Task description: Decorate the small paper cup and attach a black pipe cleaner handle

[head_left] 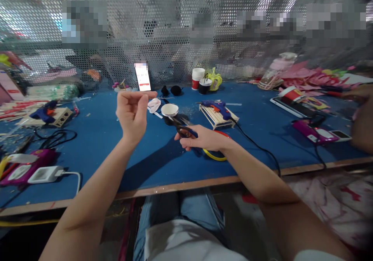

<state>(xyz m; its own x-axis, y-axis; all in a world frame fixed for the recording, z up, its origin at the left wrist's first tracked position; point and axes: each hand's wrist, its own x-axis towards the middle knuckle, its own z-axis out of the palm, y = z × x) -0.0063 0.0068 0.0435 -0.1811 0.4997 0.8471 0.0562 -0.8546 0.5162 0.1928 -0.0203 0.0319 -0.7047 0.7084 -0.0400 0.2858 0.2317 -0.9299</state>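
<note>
My left hand (132,111) is raised above the blue table (122,160), fingers curled with thumb and forefinger pinched on a thin pale stick I can barely make out. My right hand (204,138) grips a pair of scissors (182,128) with dark handles, blades pointing left toward a small paper cup (169,111). Under my right wrist lies a yellow ring (214,155). Behind the cup is a white scrap (154,105).
A blue glue gun (218,107) rests on a stick-built block (217,118), its cord trailing to the table edge. A phone (142,76) leans on the mesh wall. Cups (201,80) stand behind. Chargers (43,173) lie left; another person's arm (363,125) is at right.
</note>
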